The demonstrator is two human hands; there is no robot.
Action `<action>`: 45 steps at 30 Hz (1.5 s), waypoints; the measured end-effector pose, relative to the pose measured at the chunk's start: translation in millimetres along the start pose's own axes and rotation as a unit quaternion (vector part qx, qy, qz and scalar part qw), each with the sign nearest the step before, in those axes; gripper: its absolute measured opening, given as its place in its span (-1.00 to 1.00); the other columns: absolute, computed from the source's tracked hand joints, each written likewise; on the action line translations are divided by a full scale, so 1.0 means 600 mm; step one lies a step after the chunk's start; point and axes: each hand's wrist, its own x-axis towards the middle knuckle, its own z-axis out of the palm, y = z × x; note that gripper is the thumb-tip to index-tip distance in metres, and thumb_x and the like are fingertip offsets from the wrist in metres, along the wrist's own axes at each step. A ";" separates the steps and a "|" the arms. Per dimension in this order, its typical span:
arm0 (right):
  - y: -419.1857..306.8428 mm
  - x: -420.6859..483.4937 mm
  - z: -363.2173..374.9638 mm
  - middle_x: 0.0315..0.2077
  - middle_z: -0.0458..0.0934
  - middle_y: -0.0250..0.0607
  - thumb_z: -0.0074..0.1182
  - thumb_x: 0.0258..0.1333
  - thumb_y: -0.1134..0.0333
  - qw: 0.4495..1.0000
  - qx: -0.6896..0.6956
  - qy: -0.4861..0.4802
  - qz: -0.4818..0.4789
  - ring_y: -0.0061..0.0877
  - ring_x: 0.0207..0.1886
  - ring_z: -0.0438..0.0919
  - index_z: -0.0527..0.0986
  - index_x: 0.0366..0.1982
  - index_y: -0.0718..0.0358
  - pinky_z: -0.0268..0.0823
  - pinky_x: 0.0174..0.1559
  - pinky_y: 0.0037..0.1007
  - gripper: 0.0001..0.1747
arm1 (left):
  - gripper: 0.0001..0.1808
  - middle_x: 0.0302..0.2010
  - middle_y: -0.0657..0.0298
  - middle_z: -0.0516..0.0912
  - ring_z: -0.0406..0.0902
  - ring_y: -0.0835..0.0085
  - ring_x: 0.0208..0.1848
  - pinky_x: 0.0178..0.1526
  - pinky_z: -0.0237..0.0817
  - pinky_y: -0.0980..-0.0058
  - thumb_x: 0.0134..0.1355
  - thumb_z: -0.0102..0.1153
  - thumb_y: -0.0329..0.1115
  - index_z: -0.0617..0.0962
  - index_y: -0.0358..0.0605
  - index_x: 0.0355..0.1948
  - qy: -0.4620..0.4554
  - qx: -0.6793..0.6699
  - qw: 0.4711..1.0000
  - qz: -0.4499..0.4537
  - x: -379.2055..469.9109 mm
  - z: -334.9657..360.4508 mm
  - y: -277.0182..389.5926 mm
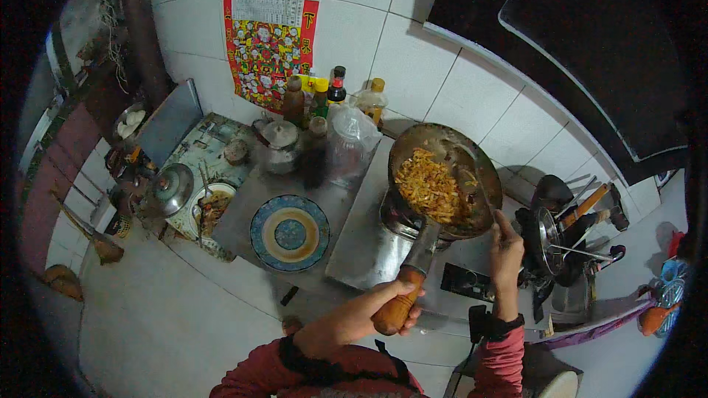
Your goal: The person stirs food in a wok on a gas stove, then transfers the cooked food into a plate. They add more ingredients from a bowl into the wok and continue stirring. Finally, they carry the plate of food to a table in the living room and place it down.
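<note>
My left hand (369,305) is wrapped around the wooden handle (394,310) of a wok. The dark metal wok (406,141) is tilted over a gas stove (362,251), with chopped, browned food (426,190) gathered on its left side. At the wok's right rim, my right hand (506,251) grips a thin-handled cooking utensil (483,185); its far end reaches into the wok and is hard to make out. A blue-rimmed plate (290,233) lies left of the stove, with no food on it.
Bottles (336,88), a lidded metal pot (281,143) and a plastic-covered jar (351,149) stand along the wall. Farther left are a bowl of food with spoons (218,204) and a pot lid (171,190). Cookware and utensils (575,232) crowd the right side.
</note>
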 end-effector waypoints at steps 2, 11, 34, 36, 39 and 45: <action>-0.022 -0.002 0.001 -0.17 0.64 0.11 0.04 0.27 0.41 0.997 -0.003 -0.057 -0.054 -0.31 -0.16 0.64 0.54 0.06 0.28 0.44 -0.11 -0.38 -0.67 | -0.48 -0.33 0.26 0.43 0.41 0.40 -0.31 -0.25 0.29 0.41 0.35 -0.02 0.02 0.34 -0.13 0.16 -0.008 -0.034 0.999 -0.022 0.006 -0.008 -0.002; -0.061 -0.020 -0.100 -0.12 0.63 0.11 0.00 0.29 0.43 0.995 -0.046 -0.064 -0.056 -0.47 -0.09 0.63 0.51 0.06 0.40 0.42 -0.05 -0.44 -0.66 | -0.59 -0.34 0.28 0.45 0.41 0.46 -0.33 -0.37 0.28 0.50 0.27 0.17 -0.08 0.44 -0.10 0.00 -0.075 -0.170 0.983 -0.014 0.020 -0.014 -0.007; 0.001 -0.040 -0.081 0.02 0.57 0.05 -0.07 0.36 0.40 0.999 0.035 -0.040 -0.006 -0.34 0.03 0.57 0.41 0.15 0.47 0.36 0.10 -0.36 -0.60 | -0.75 -0.44 0.39 0.41 0.38 0.57 -0.43 -0.49 0.22 0.57 0.23 0.18 -0.22 0.40 -0.02 -0.19 -0.057 -0.114 0.992 0.001 0.048 -0.003 -0.019; 0.001 -0.033 -0.075 -0.04 0.62 0.03 -0.06 0.33 0.43 0.998 0.006 -0.019 -0.066 -0.35 -0.02 0.61 0.45 0.14 0.37 0.39 0.03 -0.37 -0.62 | -0.66 -0.44 0.40 0.39 0.33 0.58 -0.45 -0.48 0.19 0.57 0.28 0.12 -0.17 0.42 -0.07 -0.01 -0.053 -0.126 0.990 -0.015 0.053 -0.006 -0.017; -0.005 -0.023 -0.056 -0.09 0.61 0.09 0.00 0.29 0.43 0.998 -0.026 -0.010 -0.065 -0.23 -0.08 0.64 0.51 0.09 0.26 0.41 -0.02 -0.37 -0.65 | -0.65 -0.42 0.36 0.44 0.37 0.57 -0.44 -0.45 0.25 0.56 0.30 0.14 -0.13 0.48 -0.13 -0.04 -0.086 -0.186 0.978 -0.038 0.056 -0.014 -0.015; -0.042 -0.056 -0.074 -0.35 0.62 0.10 0.05 0.26 0.45 0.988 -0.056 -0.073 -0.120 -0.39 -0.37 0.61 0.53 0.04 0.34 0.40 -0.26 -0.48 -0.68 | -0.60 -0.42 0.35 0.39 0.34 0.56 -0.44 -0.44 0.22 0.57 0.32 0.05 -0.11 0.45 -0.21 0.01 -0.130 -0.212 0.968 -0.023 0.051 -0.020 -0.020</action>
